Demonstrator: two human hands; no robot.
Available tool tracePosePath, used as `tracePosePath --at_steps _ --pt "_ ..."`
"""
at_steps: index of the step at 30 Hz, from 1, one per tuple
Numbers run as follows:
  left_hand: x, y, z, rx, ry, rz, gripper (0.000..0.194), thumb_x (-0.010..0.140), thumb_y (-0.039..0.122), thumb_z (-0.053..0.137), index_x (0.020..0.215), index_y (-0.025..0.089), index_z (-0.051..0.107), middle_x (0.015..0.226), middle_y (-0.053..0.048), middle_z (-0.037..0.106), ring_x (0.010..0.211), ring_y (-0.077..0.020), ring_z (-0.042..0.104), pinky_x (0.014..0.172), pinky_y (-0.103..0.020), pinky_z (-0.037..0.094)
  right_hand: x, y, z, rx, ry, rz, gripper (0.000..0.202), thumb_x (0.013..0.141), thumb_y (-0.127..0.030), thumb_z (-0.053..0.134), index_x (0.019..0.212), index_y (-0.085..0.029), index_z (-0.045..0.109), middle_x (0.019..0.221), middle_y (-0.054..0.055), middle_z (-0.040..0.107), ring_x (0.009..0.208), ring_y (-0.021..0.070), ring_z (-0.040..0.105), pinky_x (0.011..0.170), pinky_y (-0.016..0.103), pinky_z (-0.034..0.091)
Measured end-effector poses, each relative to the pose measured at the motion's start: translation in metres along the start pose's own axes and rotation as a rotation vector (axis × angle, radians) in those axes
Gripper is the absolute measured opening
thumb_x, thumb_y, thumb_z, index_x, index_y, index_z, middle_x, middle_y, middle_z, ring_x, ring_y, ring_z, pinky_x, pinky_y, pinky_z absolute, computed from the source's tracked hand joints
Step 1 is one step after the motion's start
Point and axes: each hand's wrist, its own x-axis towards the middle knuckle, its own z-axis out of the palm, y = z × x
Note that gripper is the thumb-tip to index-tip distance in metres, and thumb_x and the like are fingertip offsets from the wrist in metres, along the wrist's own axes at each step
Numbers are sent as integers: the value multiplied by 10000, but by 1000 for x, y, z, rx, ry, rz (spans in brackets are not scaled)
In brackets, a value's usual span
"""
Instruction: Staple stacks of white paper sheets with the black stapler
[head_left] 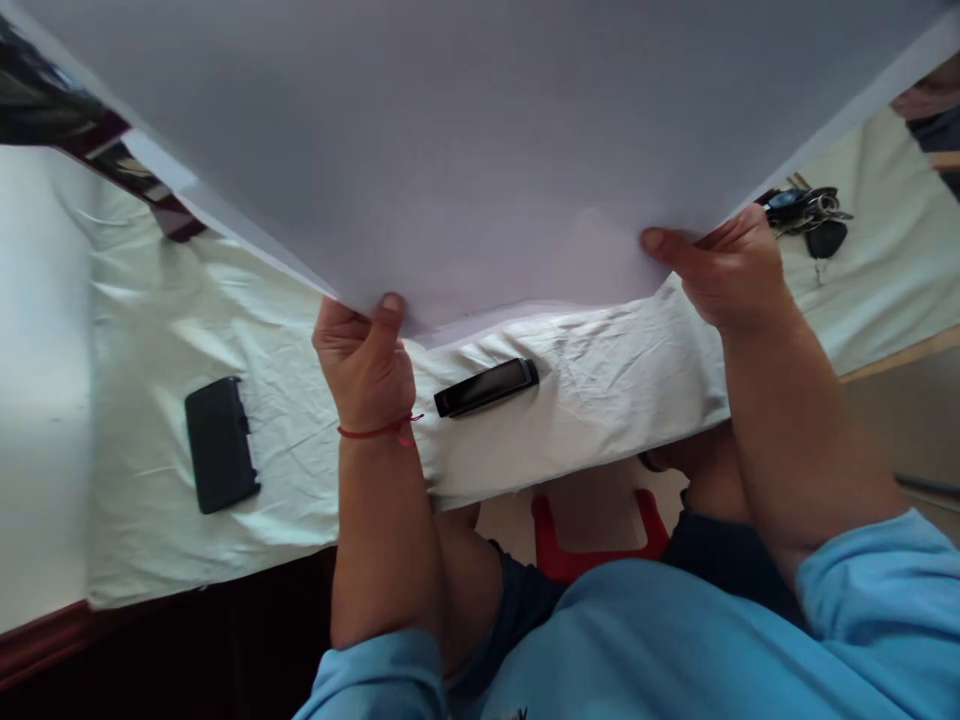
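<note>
Your left hand (365, 365) and right hand (739, 272) each pinch the large white paper sheets (480, 150) beside a near corner, thumbs on the facing side and the other fingers mostly hidden behind, a spread grip that presumably keeps the layers taut and aligned. The sheets are raised above the cloth-covered worktop (615, 390); near its front edge lies a black stapler (487, 388), apparently within easy reach. A black case (220, 445) rests toward the left end and keys (825, 208) toward the right, probably to stay clear of the paper.
</note>
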Motion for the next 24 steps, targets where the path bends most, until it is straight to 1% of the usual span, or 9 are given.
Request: tracePosePath --at_steps 2,4,8,11,14,17,20,22,24 --pt "3 -5 -4 -14 -9 8 624 692 737 1163 1059 320 878 1220 -38 919 1402 -321 818 1356 -447 586 1 4 -2 -15 -16 -8 577 780 -722 1155 1036 -292 868 1250 19 928 1533 359 780 1374 547 649" --pt "4 -10 -7 -14 -9 4 613 684 708 1166 1057 322 871 1205 -36 913 1393 -322 817 1351 -455 588 1 7 -4 -12 -19 -26 526 808 -656 1162 1027 -281 865 1222 30 926 1482 342 803 1375 536 648" --pt "4 -16 -8 -33 21 -5 549 669 606 1160 1001 312 835 1116 -31 881 1288 -305 825 1285 -468 620 2 10 -6 -8 -14 -78 506 812 -583 1171 1093 -272 888 1272 24 924 1421 303 822 1392 502 636" --pt "3 -14 -5 -74 52 -15 486 644 501 1151 913 307 796 997 -6 837 1199 -271 814 1233 -438 625 1 6 -7 -42 -8 -56 529 812 -564 1174 1139 -285 867 1329 22 912 1498 319 787 1412 519 621" --pt "0 -5 2 -101 63 -28 487 605 470 1146 895 319 785 961 10 831 1146 -258 800 1217 -425 621 -4 -1 -8 -96 -21 -21 537 797 -535 1171 1143 -286 845 1387 25 896 1578 351 736 1404 528 625" --pt "-3 2 9 -150 46 -62 462 642 481 1136 893 315 784 1004 -6 848 1147 -265 790 1213 -442 609 -8 -8 -8 -127 -50 22 470 795 -433 1153 1103 -294 826 1327 26 890 1551 374 741 1340 534 672" --pt "-4 4 11 -125 44 -90 478 691 561 1146 935 329 807 1091 -19 877 1252 -282 787 1237 -449 593 -9 -11 -6 -143 -66 69 383 833 -309 1107 1090 -304 823 1301 43 891 1478 371 770 1315 529 683" --pt "-3 4 9 -73 40 -67 542 700 667 1137 1000 335 831 1171 -24 900 1337 -303 788 1281 -463 583 -8 -12 -3 -138 -57 73 375 862 -289 1074 1151 -297 836 1353 52 886 1451 357 782 1334 523 666" --pt "-2 4 7 -30 31 -31 604 708 751 1116 1047 329 849 1231 -30 909 1404 -324 786 1335 -482 565 -8 -11 -2 -132 -27 59 423 878 -327 1071 1222 -292 827 1401 53 874 1474 351 776 1358 527 643"
